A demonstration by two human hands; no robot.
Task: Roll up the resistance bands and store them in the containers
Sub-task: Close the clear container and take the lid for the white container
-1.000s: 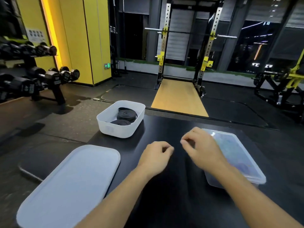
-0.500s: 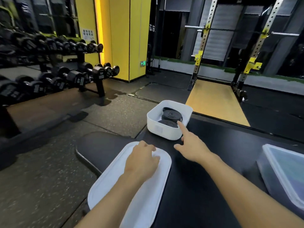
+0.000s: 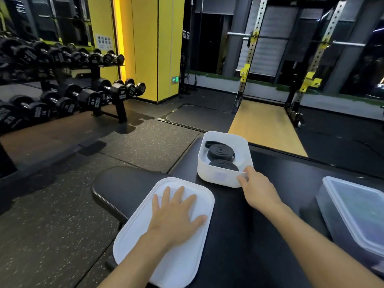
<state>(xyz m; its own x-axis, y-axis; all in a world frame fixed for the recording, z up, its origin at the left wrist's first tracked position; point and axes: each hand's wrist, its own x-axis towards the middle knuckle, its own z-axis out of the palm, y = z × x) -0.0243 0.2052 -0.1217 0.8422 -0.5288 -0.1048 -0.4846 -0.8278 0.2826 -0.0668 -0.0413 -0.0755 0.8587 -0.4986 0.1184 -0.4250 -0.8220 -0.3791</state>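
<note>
A black worktop (image 3: 239, 225) in a gym carries an open white container (image 3: 218, 175). Inside it lie two rolled black resistance bands (image 3: 220, 151), one coil behind the other. The right hand (image 3: 258, 190) grasps the container's near right corner, fingers curled over the rim and thumb against the outer wall. Nearer the viewer than the container and to its left, a white lid (image 3: 145, 246) lies flat; the left hand (image 3: 174, 213) rests on it, palm down, fingers released and spread. To the container's right, well apart, sits a lidded clear container (image 3: 353, 215). Far left of the open container stands a dumbbell rack (image 3: 62, 96).
</note>
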